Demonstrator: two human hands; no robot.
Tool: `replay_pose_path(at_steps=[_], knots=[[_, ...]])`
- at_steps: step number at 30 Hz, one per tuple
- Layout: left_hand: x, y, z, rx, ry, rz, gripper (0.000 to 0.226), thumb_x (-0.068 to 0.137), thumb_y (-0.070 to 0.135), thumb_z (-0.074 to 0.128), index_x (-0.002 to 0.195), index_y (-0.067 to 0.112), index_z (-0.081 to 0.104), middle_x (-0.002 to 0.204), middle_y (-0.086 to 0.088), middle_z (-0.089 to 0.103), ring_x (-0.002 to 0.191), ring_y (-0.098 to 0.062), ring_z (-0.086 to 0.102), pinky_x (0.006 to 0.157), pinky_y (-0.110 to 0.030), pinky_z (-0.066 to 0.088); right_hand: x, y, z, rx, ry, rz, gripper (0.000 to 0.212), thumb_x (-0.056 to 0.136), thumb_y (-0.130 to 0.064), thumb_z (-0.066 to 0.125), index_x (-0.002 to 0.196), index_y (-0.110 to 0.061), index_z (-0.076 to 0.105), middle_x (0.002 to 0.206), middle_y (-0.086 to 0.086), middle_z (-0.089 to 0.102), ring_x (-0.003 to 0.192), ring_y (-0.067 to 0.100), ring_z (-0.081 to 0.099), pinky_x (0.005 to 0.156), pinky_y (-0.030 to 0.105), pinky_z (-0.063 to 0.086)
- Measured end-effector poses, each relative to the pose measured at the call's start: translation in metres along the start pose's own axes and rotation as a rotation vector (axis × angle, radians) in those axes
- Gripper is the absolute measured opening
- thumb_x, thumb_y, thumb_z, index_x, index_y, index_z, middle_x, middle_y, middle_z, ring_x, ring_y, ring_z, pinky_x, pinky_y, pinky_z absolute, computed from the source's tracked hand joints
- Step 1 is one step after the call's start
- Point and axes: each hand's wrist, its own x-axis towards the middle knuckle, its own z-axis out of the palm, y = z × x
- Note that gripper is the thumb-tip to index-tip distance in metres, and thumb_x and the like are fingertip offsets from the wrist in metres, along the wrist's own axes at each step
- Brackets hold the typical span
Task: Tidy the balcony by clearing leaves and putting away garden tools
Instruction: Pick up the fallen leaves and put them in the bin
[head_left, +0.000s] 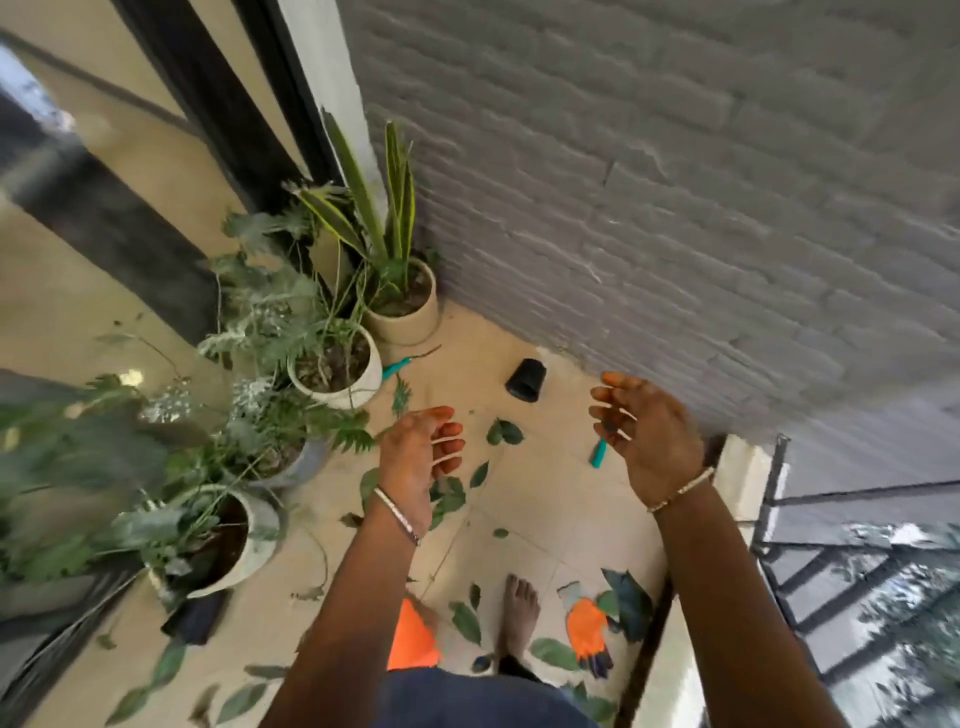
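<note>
Foot: a bare foot (519, 618) stands on the tiled floor (545, 499), lower centre.
Glove: an orange glove (587, 631) lies just right of the foot, beside a big dark leaf.
Leaves: green leaves (465, 621) lie scattered over the tiles from the bottom edge up to mid-frame, several under the left hand.
Left hand: the left hand (415, 462) hangs in the air at centre, fingers spread and loosely curved, holding nothing.
Right hand: the right hand (649, 436) is raised at centre right, fingers apart and slightly bent, also holding nothing.
Teal tool: a teal handle (598, 453) lies on the floor, its top hidden behind the right fingers.
Second tool: another teal-handled tool (402, 364) lies against the white pot (337, 364).
Black pot: a small black pot (525, 380) lies on its side near the wall.
Plants: potted plants line the left side, up to a beige pot (410, 306) in the corner.
Wall: a grey brick wall (675, 182) fills the upper right.
</note>
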Motion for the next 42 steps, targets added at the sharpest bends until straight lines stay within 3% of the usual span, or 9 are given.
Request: replay_pose_path(at_steps=[7,14,20,23,26,31,34,37,42], knots=[[0.075,-0.045,-0.006,0.022,0.151,-0.082,0.016,0.099,0.01,0.047,0.097,0.007,0.062,0.077,-0.007,0.06,0.061,-0.019,0.055,0.057,-0.026,0.043,0.084,0.053,0.006,-0.073,-0.011,0.138,0.023,0.096,-0.006,0.046,0.101,-0.009,0.068,0.086,0.005,0.07,0.075,0.019,0.064,0.075,0.033,0.05],[0.205,-0.149,-0.052,0.196,0.342,-0.083,0.013,0.095,0.004,0.053,0.086,0.012,0.06,0.067,-0.004,0.063,0.047,-0.008,0.057,0.04,-0.017,0.042,0.191,0.182,0.032,-0.242,-0.027,0.327,0.025,0.096,0.0,0.043,0.089,-0.012,0.064,0.081,0.006,0.064,0.07,0.02,0.059,0.068,0.031,0.047],[0.324,-0.276,-0.086,0.442,0.402,-0.05,0.02,0.078,0.024,0.07,0.089,0.037,0.058,0.083,-0.006,0.07,0.071,-0.025,0.067,0.07,-0.041,0.057,0.297,0.307,0.027,-0.41,0.015,0.397,0.026,0.097,0.002,0.041,0.086,-0.01,0.061,0.078,0.01,0.061,0.069,0.023,0.055,0.066,0.031,0.045],[0.371,-0.326,-0.095,0.593,0.363,-0.052,0.038,0.078,0.017,0.077,0.108,0.026,0.055,0.095,-0.003,0.061,0.081,-0.026,0.063,0.077,-0.035,0.052,0.347,0.367,0.02,-0.499,0.01,0.416,0.025,0.096,0.002,0.042,0.086,-0.01,0.062,0.078,0.011,0.061,0.069,0.024,0.056,0.066,0.032,0.046],[0.418,-0.381,-0.114,0.813,0.288,-0.053,0.066,0.072,0.024,0.082,0.128,0.023,0.048,0.115,-0.003,0.049,0.102,-0.029,0.057,0.088,-0.041,0.049,0.398,0.429,0.013,-0.618,-0.026,0.424,0.019,0.095,0.0,0.047,0.091,-0.01,0.063,0.08,0.012,0.063,0.074,0.026,0.058,0.066,0.032,0.049],[0.48,-0.454,-0.147,1.133,0.176,-0.161,0.102,0.063,0.041,0.085,0.144,0.041,0.024,0.146,0.0,0.023,0.126,-0.033,0.042,0.098,-0.045,0.044,0.464,0.527,0.006,-0.857,-0.077,0.329,0.01,0.086,-0.013,0.068,0.09,-0.021,0.065,0.098,0.01,0.068,0.088,0.027,0.063,0.083,0.047,0.056],[0.512,-0.487,-0.161,1.301,0.107,-0.194,0.119,0.056,0.051,0.087,0.147,0.047,0.009,0.154,0.002,0.004,0.139,-0.034,0.026,0.095,-0.057,0.046,0.485,0.571,0.008,-1.012,-0.148,0.258,0.043,0.075,-0.022,0.082,0.111,-0.018,0.059,0.115,0.007,0.059,0.1,0.026,0.059,0.089,0.043,0.052],[0.539,-0.511,-0.163,1.344,0.123,-0.149,0.125,0.049,0.062,0.085,0.145,0.053,0.006,0.155,0.002,0.0,0.141,-0.035,0.018,0.093,-0.061,0.046,0.503,0.606,0.01,-1.121,-0.148,0.179,0.068,0.069,-0.027,0.087,0.126,-0.019,0.051,0.132,0.01,0.046,0.116,0.031,0.049,0.097,0.046,0.047],[0.574,-0.538,-0.141,1.257,0.161,-0.053,0.121,0.045,0.074,0.079,0.144,0.053,0.013,0.153,0.001,0.006,0.138,-0.034,0.016,0.094,-0.06,0.045,0.535,0.628,0.006,-1.197,0.042,-0.027,0.071,0.076,-0.025,0.08,0.135,-0.018,0.042,0.139,0.016,0.04,0.12,0.039,0.044,0.098,0.05,0.044]])
